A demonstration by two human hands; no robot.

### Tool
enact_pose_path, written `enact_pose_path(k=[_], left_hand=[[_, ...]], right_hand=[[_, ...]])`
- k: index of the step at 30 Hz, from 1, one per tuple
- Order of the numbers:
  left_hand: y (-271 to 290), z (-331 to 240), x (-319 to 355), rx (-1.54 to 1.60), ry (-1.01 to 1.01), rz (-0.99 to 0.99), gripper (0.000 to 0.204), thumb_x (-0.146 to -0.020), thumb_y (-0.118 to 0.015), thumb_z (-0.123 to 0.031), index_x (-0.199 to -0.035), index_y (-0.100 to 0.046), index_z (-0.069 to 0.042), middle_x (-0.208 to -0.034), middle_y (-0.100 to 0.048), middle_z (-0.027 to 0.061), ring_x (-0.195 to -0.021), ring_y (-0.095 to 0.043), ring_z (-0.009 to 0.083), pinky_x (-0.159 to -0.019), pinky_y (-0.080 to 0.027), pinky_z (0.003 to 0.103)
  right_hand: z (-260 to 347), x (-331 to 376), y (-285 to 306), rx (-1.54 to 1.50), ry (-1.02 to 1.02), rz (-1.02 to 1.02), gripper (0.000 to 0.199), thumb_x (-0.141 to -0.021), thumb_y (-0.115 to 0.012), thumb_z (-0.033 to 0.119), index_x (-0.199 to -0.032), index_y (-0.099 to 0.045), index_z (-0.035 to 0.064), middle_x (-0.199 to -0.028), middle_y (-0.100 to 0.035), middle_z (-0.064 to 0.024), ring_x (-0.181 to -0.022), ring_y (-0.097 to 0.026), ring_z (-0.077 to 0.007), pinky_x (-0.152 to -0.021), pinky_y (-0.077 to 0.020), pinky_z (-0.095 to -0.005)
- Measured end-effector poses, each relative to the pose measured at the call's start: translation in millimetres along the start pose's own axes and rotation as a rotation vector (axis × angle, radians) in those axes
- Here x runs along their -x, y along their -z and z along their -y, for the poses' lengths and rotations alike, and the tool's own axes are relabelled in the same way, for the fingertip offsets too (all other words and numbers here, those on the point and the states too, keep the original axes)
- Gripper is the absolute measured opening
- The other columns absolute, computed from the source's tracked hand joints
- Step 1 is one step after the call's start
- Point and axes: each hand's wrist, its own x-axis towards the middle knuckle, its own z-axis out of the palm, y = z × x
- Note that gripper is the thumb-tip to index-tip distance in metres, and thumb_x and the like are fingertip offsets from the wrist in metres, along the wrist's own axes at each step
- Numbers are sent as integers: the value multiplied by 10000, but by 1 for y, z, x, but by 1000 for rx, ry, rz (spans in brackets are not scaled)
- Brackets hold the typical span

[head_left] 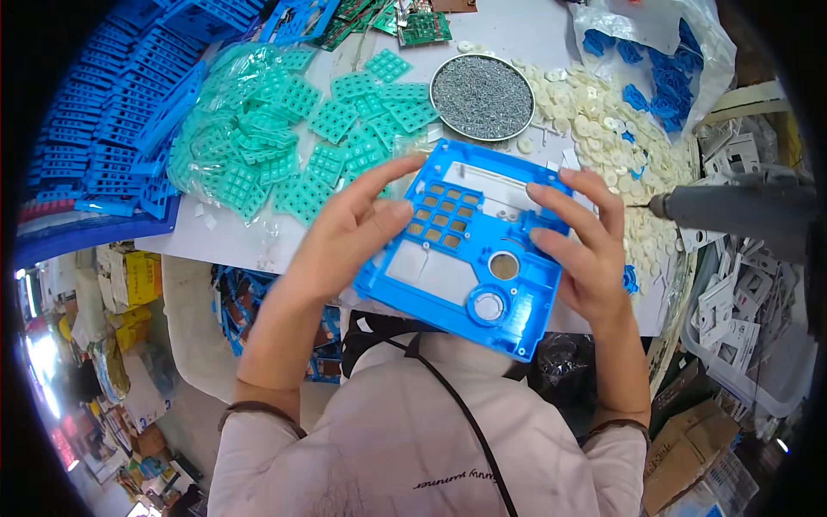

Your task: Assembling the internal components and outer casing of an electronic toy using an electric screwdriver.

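A blue plastic housing panel is held tilted over the near edge of the table. It has a grid of small square openings, a larger rectangular window and round holes. My left hand grips its left side, with the thumb on the inner face near the grid. My right hand is closed on the right side, its fingertips on the upper right part of the panel. Whether a small part sits under those fingertips cannot be made out. An electric screwdriver points toward my right hand from the right, apart from it.
Teal rubber keypads, some bagged, lie left of a round dish of screws. Cream plastic discs spread along the right, beside a bag of blue parts. Blue housings are stacked far left; green circuit boards lie behind.
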Motion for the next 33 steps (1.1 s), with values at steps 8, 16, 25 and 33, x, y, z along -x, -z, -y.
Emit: enact_pose_path(k=[8, 16, 25, 33], left_hand=[[-16, 51, 28, -663, -164, -127, 671, -945, -638, -55, -1559, -369, -5, -608, -429, -6, -547, -409, 66, -525, -322, 257], [-10, 58, 6, -783, -190, -229, 620, -932, -667, -82, -1509, -456, 0, -594, -445, 11, -516, -424, 102, -516, -359, 282], [-14, 46, 21, -890, -166, -192, 589, -862, -741, -113, -1418, -559, -45, -824, -598, 56, -735, -574, 192, -698, -462, 355], [-34, 58, 27, -1072, -550, 270, 421, -802, -761, -205, -1197, -678, -87, -1298, -625, 75, -1300, -530, 298, -1068, -409, 521]], right_hand=[[-2, 53, -45, -5, -256, 108, 451, -737, -720, -11, -1170, -706, 113, -1395, -610, -134, -1234, -570, -391, -1007, -507, -433], [-7, 21, -44, -97, -379, 202, 521, -770, -603, -88, -1274, -659, 32, -1481, -542, -186, -1347, -503, -415, -1120, -418, -474], [-3, 21, -42, 48, -320, 322, 587, -779, -806, 268, -1280, -654, 3, -1517, -488, -210, -1393, -422, -463, -1127, -404, -506], [-38, 28, -40, -190, -539, 12, 315, -845, -740, 103, -1152, -713, 38, -1317, -642, -185, -1215, -597, -336, -993, -491, -422]])
